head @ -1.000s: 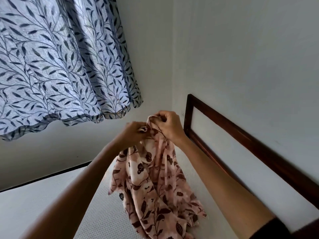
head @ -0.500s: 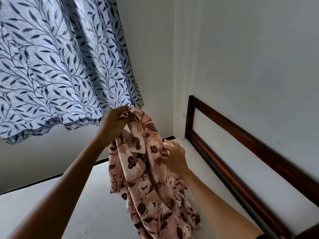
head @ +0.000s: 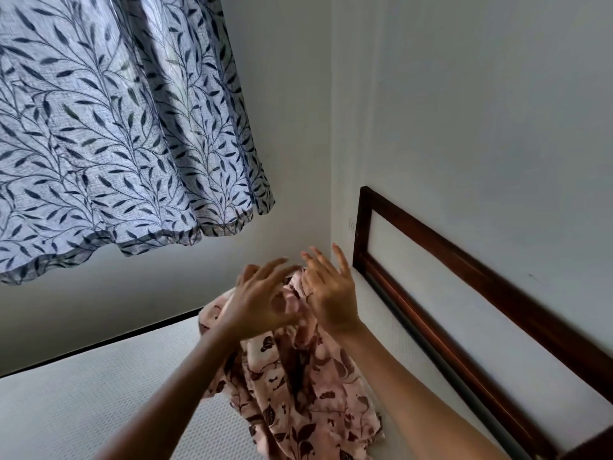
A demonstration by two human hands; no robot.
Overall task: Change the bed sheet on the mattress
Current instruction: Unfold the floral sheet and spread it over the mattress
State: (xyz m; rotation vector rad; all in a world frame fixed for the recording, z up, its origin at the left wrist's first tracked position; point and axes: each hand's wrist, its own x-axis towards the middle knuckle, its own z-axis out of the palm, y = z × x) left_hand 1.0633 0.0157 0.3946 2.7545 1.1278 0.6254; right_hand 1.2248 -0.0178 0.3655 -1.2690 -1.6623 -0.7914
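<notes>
A pink bed sheet [head: 298,386] with dark brown flowers and leaves is bunched up on the bare white mattress [head: 93,410], near the corner by the headboard. My left hand [head: 258,300] and my right hand [head: 330,293] are raised side by side over the top of the bunch, fingers spread and straight. Neither hand grips the cloth; its top fold shows between the two palms. The sheet's lower folds spread out on the mattress below my forearms.
A dark wooden headboard [head: 464,293] runs along the right wall. A blue-grey curtain [head: 116,127] with a leaf print hangs at the upper left, its hem above the mattress. White walls meet in the corner behind my hands.
Both hands have let go of the sheet and opened with fingers spread. The left hand has come down from by the curtain hem, and the sheet has dropped lower.
</notes>
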